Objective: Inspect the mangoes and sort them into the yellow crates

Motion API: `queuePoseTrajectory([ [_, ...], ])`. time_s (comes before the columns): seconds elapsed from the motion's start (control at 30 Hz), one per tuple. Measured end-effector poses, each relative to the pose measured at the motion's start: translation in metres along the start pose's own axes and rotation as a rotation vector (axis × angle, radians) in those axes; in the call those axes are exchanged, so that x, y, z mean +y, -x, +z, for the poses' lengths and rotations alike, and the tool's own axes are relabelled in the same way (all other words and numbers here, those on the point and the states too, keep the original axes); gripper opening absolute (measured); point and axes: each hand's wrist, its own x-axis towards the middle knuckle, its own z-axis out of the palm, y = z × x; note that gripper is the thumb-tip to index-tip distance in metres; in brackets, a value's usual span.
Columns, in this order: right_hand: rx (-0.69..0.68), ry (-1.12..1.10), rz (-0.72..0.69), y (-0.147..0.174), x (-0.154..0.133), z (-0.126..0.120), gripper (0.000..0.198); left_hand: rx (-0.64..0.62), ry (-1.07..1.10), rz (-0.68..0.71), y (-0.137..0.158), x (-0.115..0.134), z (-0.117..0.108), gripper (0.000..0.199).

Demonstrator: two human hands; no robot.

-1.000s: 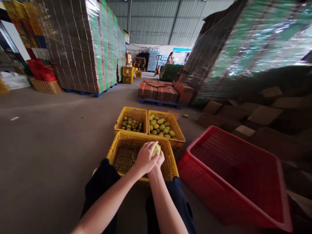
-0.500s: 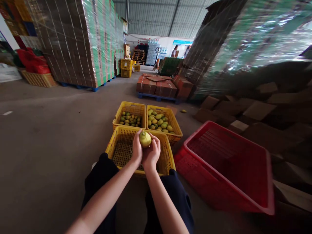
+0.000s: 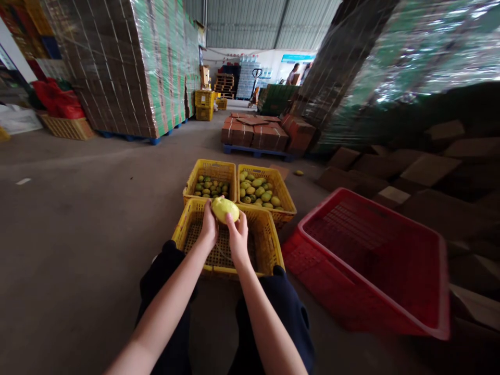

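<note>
Grip of both hands: the left hand [image 3: 210, 226] cups the left end of a single yellow fruit [image 3: 225, 210], while the right hand [image 3: 238, 237] supports its right end, the thumb laid along the near side. The fingers are curved to the fruit's own width, and the palms stand apart beneath it. The fruit is plump and oval, pale yellow with a faint green cast, its upper surface bright; a small knob marks the left end, and the long axis slopes slightly down to the right. It is held above the far part of the near yellow crate [image 3: 276, 242], whose slatted base shows below the hands. Beyond this crate, side by side, stand the rear left crate [image 3: 214, 169], with smaller green and yellow fruits [image 3: 209, 188], and the rear right crate [image 3: 283, 191], with larger yellow-green fruits [image 3: 253, 183]. To the right, a red bin [image 3: 336, 281] rests on the floor [image 3: 97, 219]; a loose fruit [image 3: 299, 173] lies farther back.
</note>
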Motion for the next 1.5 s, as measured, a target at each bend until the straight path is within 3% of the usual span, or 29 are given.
queuePoseTrajectory([
  [0.1, 0.062, -0.030, -0.059, -0.003, -0.010, -0.006, 0.044, -0.086, -0.082, -0.041, 0.003, 0.006, 0.000, 0.073],
  [0.2, 0.114, -0.055, -0.125, -0.005, -0.019, -0.013, 0.058, -0.145, -0.187, -0.013, 0.009, 0.013, 0.000, 0.062],
  [0.33, 0.048, -0.073, -0.181, -0.007, -0.028, -0.019, 0.064, -0.165, -0.272, 0.039, 0.011, 0.019, -0.001, 0.057],
  [0.5, -0.002, -0.264, -0.011, -0.015, -0.030, -0.027, 0.040, -0.178, -0.285, 0.134, 0.007, 0.022, -0.005, 0.057],
  [0.63, 0.045, -0.321, 0.062, -0.020, -0.028, -0.032, 0.043, -0.214, -0.266, 0.197, 0.008, 0.022, -0.005, 0.056],
  [0.7, 0.063, -0.291, 0.024, -0.019, -0.029, -0.032, 0.043, -0.218, -0.234, 0.149, 0.009, 0.022, -0.005, 0.051],
  [0.83, 0.021, -0.190, -0.121, -0.013, -0.035, -0.030, 0.049, -0.275, -0.171, -0.087, 0.009, 0.020, -0.005, 0.047],
  [0.93, -0.028, -0.170, -0.146, -0.013, -0.038, -0.029, 0.047, -0.266, -0.107, -0.131, 0.008, 0.019, -0.006, 0.050],
  [1.17, -0.002, -0.234, 0.056, -0.022, -0.031, -0.034, 0.039, -0.258, -0.117, 0.056, 0.007, 0.017, -0.006, 0.057],
  [1.3, -0.093, -0.285, 0.192, -0.025, -0.025, -0.037, 0.039, -0.281, -0.127, 0.122, 0.007, 0.016, -0.008, 0.063],
  [1.5, -0.146, -0.297, 0.165, -0.021, -0.026, -0.040, 0.041, -0.351, -0.215, 0.146, 0.003, 0.013, -0.014, 0.054],
])
